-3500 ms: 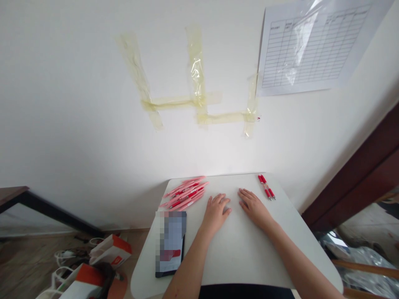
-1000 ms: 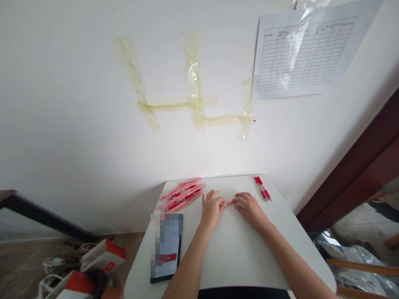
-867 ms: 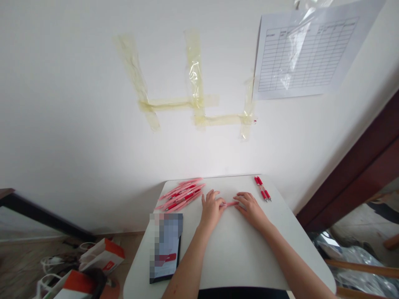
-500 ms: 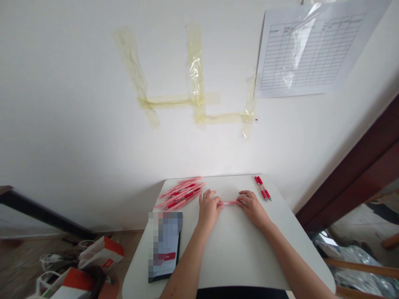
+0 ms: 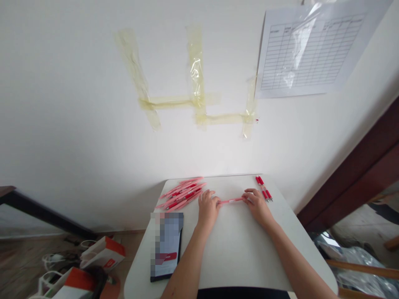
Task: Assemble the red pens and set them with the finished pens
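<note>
In the head view, a white table (image 5: 237, 249) is seen set against a white wall. One pink pen (image 5: 231, 201) is held at the far middle of the table, lying sideways from left to right. Its left end is pinched by the fingertips of the left hand (image 5: 208, 207). Its right end is pinched by the fingertips of the right hand (image 5: 258, 205). The hands are kept apart by the length of the pen. It cannot be told whether the pen is touching the table or lifted a little. At the far left, near the left hand, a pile of pink pens (image 5: 182, 193) is spread out in a loose heap. At the far right, just beside the right hand, two red pens (image 5: 264, 187) are laid side by side. Judging from this, only a small part of the work seems done: two pens are set apart, one is in hand, and a big pile is left. A dark tablet (image 5: 166, 245) is lying at the near left edge of the table. Strips of yellowed tape (image 5: 196, 83) and a printed chart (image 5: 308, 50) are stuck on the wall. Orange and white bags (image 5: 102, 259) are seen on the floor at the left.
</note>
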`<state>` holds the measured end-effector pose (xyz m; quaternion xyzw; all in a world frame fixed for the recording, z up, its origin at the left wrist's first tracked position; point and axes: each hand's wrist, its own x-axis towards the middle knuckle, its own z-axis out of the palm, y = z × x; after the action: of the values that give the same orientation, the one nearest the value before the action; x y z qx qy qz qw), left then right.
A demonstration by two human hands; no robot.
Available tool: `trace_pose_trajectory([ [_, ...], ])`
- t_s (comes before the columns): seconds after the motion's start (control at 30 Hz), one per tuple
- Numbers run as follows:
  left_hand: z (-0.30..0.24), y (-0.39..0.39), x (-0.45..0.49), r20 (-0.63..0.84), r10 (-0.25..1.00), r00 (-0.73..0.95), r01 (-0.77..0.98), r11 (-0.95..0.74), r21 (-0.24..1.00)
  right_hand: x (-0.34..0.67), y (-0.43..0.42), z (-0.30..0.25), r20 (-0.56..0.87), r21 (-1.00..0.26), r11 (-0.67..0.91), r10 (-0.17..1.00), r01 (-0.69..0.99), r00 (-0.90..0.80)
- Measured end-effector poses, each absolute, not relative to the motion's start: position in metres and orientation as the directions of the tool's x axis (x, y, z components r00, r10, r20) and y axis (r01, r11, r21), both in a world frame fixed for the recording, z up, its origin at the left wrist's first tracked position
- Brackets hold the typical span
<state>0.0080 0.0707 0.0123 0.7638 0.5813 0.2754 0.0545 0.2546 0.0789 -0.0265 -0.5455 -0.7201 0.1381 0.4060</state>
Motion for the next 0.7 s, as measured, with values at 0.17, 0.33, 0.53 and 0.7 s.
trace_pose_trajectory([
  [0.17, 0.009, 0.071, 0.008, 0.373, 0.911, 0.179, 0.86, -0.329, 0.391, 0.256, 0.081, -0.028, 0.449, -0.647, 0.365, 0.892, 0.67, -0.052],
  [0.33, 0.007, 0.071, 0.009, 0.416, 0.89, 0.188, 0.861, -0.353, 0.365, 0.256, 0.08, -0.027, 0.46, -0.658, 0.371, 0.887, 0.655, -0.041],
  [0.53, 0.006, 0.072, 0.007, 0.484, 0.859, 0.166, 0.856, -0.37, 0.362, 0.253, 0.074, -0.02, 0.422, -0.675, 0.35, 0.905, 0.649, -0.049],
  [0.7, 0.005, 0.073, 0.007, 0.528, 0.836, 0.149, 0.848, -0.383, 0.367, 0.252, 0.072, -0.017, 0.412, -0.693, 0.363, 0.908, 0.623, -0.071],
])
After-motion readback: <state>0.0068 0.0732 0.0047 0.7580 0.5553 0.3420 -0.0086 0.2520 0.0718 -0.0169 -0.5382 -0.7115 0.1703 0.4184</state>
